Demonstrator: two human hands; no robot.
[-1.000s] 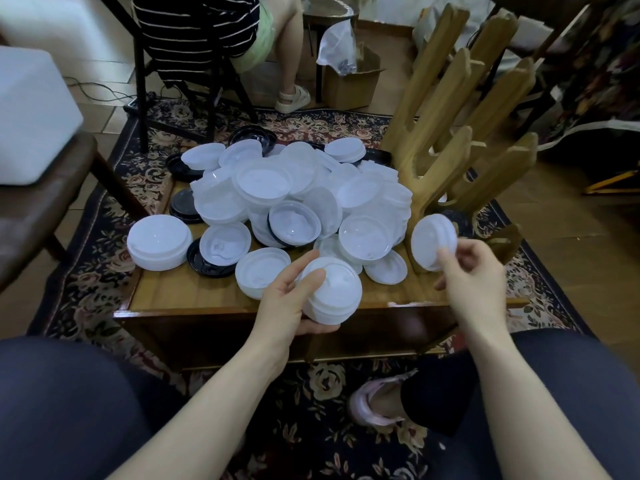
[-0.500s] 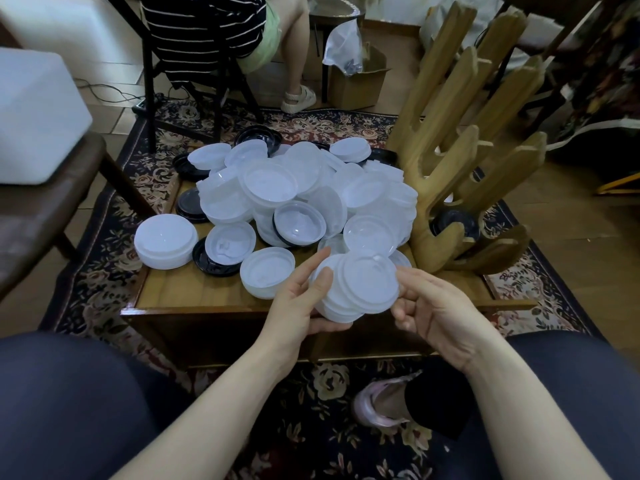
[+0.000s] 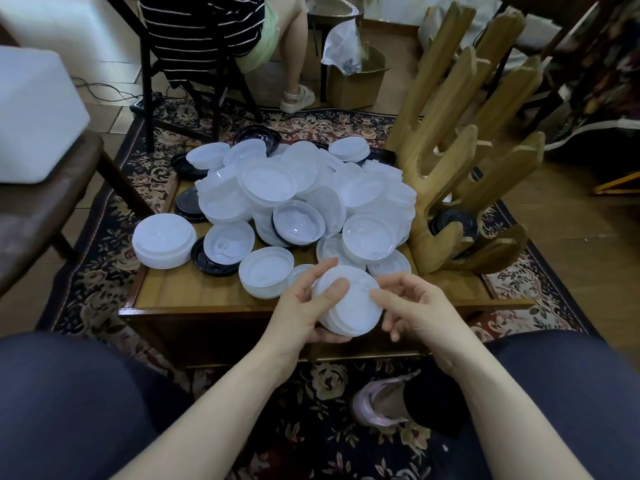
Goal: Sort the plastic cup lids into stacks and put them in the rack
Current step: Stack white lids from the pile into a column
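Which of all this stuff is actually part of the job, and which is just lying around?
Part of the job:
white lid stack, gripped by left hand and right hand
loose lid pile
wooden rack

Just lying about:
cardboard box
plastic bag
patterned rug

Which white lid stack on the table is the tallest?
The neat stack at the table's left edge, standing apart from the loose pile; the others look shorter.

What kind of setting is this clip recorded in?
Probably a room in a home, used as a makeshift workspace: a patterned rug on tiled floor, a low wooden table heaped with lids, and a cardboard box behind.
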